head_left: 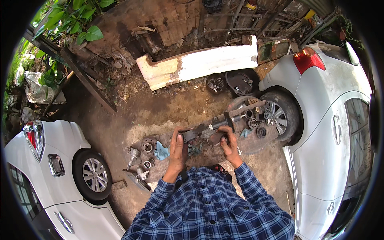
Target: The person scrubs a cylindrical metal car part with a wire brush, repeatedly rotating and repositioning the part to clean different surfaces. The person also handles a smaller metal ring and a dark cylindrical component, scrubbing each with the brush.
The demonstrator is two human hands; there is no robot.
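A dark car strut (pixel 217 124), with a round flange and a bright rod at its right end, lies crosswise in front of me. My left hand (pixel 177 149) is closed around the strut's left end, thumb on top. At its right part, my right hand (pixel 229 145) is closed, with a flat, round-edged brownish piece (pixel 215 139) between thumb and fingers. Whether those fingers also grip the strut is hidden. Behind both hands a long worn board (pixel 204 151) carries a light-blue cloth (pixel 162 151), a round metal hub (pixel 148 147), and several dark rings (pixel 261 132).
White cars stand at left (pixel 60 168) and right (pixel 316 120), their wheels flanking the board. Beyond it lie a white bumper (pixel 204 64) and a black basin (pixel 243 81) with metal parts. A wooden beam (pixel 86 78) leans at far left, near green leaves (pixel 94 33).
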